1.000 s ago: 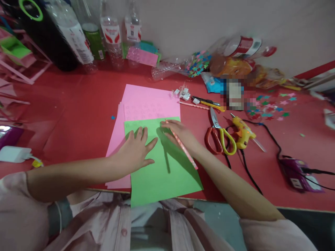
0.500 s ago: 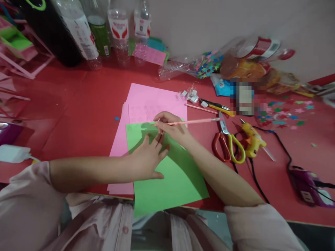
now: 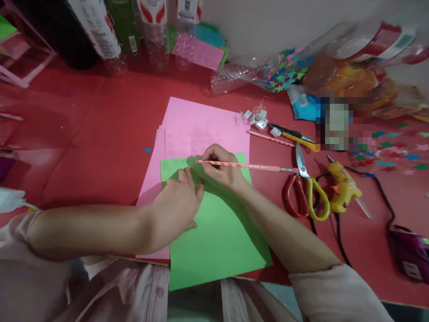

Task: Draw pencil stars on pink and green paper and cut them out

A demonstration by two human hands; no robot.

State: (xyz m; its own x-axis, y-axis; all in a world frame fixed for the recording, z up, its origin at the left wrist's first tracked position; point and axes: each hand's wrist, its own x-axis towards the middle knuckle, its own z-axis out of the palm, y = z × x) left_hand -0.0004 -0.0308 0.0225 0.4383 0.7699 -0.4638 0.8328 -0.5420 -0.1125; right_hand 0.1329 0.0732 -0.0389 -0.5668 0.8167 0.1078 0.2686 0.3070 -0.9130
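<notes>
In my right hand (image 3: 224, 167) is a pink pencil (image 3: 254, 167), held near its point, with the eraser end toward the right. The point is at the upper part of a green paper sheet (image 3: 214, 241), where faint pencil marks run along the top edge. My left hand (image 3: 177, 199) rests on the green sheet with its fingers spread, just left of the pencil point. Under the green sheet lie pink sheets (image 3: 191, 114); rows of small pencilled shapes show on the upper one.
Right of the paper lie scissors (image 3: 303, 183), a yellow glue gun (image 3: 343, 185) with a black cord, a second pencil (image 3: 271, 138) and a cutter (image 3: 295, 134). Plastic bottles (image 3: 156, 40) line the wall. A blue paper star (image 3: 148, 150) lies on the red table (image 3: 94, 156).
My left hand has lowered from a raised, spread pose onto the green sheet, shifting left. My right hand has set the pencil into a writing grip, its point on the sheet. The view has shifted slightly.
</notes>
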